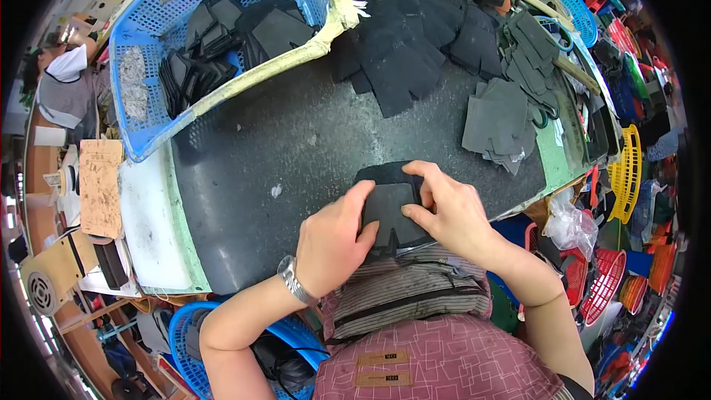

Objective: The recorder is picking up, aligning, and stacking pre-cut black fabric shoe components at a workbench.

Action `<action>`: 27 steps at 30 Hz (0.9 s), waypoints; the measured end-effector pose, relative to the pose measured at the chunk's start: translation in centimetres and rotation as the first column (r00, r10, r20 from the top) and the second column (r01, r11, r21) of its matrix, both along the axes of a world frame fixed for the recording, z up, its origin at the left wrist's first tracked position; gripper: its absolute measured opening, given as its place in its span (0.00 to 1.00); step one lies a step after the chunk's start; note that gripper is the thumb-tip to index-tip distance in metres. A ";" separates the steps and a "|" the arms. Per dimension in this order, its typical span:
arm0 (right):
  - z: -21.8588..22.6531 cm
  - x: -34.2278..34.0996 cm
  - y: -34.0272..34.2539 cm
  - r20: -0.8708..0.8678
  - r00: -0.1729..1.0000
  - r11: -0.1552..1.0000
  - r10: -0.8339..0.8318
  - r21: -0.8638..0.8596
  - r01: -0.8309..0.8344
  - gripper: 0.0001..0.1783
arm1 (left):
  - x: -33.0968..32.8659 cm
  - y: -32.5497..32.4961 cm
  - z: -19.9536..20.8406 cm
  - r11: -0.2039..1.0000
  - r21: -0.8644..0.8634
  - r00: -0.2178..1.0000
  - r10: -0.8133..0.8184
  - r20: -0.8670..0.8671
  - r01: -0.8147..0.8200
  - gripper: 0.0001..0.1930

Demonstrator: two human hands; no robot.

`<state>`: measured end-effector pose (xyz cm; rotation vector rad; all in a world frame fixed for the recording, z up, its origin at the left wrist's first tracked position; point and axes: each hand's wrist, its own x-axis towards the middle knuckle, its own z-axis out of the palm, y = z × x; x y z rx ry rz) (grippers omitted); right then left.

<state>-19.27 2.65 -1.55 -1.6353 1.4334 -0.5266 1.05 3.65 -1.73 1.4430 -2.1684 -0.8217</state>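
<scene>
My left hand (pixel 329 241) and my right hand (pixel 455 211) grip a dark grey flat piece (pixel 389 207) between thumbs and fingers, close to my body at the table's near edge. A narrow notch cuts into its lower edge. Beneath it, a black piece (pixel 381 173) shows past the far edge; whether the two are joined I cannot tell. My left thumb presses on the grey piece's left side, and my right thumb lies at its right edge. A silver watch is on my left wrist.
A blue plastic basket (pixel 255 83) with cut dark pieces stands at the table's far left. Black pieces (pixel 404 59) overlap at the back, and grey pieces (pixel 498 120) are stacked at right near green-handled scissors (pixel 543 117). Another blue basket (pixel 178 337) sits below left.
</scene>
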 end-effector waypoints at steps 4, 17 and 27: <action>-0.3 -0.2 -2.4 -0.219 0.972 0.838 -0.080 -0.544 -0.054 0.18 | -0.4 1.5 -0.1 0.873 -0.402 0.959 -0.219 0.182 0.276 0.34; 1.6 -1.0 -4.5 0.277 0.941 0.929 0.194 0.255 -0.267 0.26 | 4.0 -3.0 6.1 0.819 -0.360 0.868 -0.301 0.393 0.447 0.16; 0.4 -5.7 -15.2 -0.817 0.576 0.291 -0.034 -0.560 -0.776 0.27 | 11.1 -22.5 5.5 0.755 -0.654 0.833 0.332 0.443 0.046 0.27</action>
